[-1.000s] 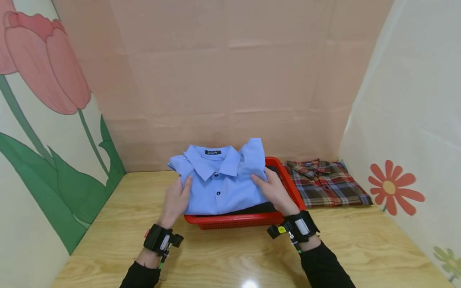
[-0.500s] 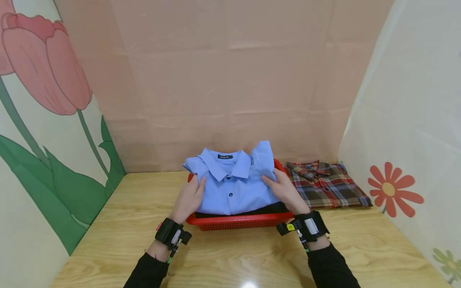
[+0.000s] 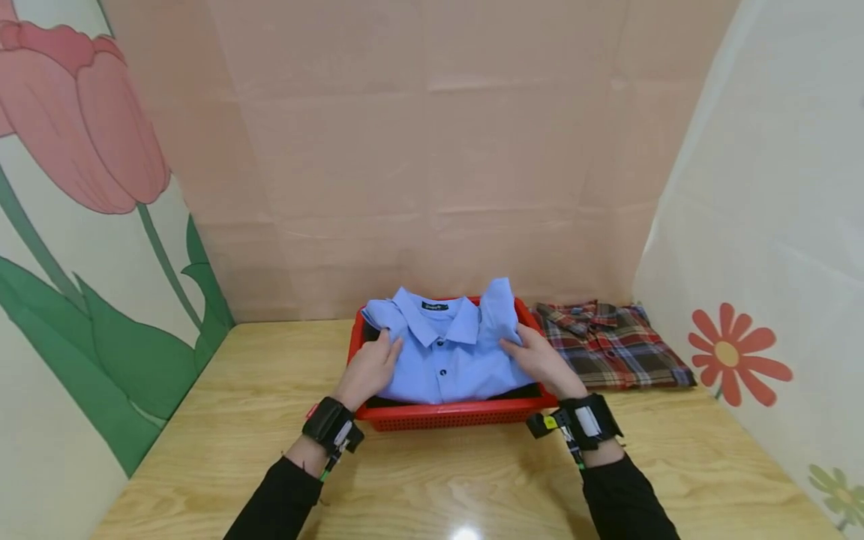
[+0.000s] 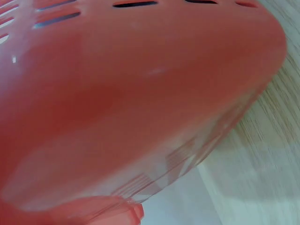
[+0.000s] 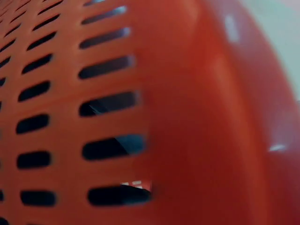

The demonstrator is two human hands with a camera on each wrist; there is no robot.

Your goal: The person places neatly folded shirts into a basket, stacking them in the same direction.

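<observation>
A folded light-blue shirt (image 3: 439, 367), collar toward the back wall, sits within the rim of a red plastic basket (image 3: 466, 414). My left hand (image 3: 370, 367) grips the shirt's left side, thumb on top and fingers hidden beneath the cloth. On the opposite side my right hand (image 3: 542, 361) holds the shirt the same way. Black cloth (image 3: 523, 391) shows under the shirt inside the basket. Both wrist views are filled by the basket's outside, a smooth red corner (image 4: 140, 93) in the left and a slotted wall (image 5: 65, 117) in the right; neither shows a hand.
A folded plaid shirt (image 3: 610, 349) lies on the wooden table (image 3: 432, 480) right beside the basket. Behind stands a brown papered wall (image 3: 432, 150). Flower-printed side panels (image 3: 763, 187) close in the table at left and right.
Both hands have carried the blue shirt to the right and slightly down, from partly left of the basket to within its rim. The plaid shirt has stayed put.
</observation>
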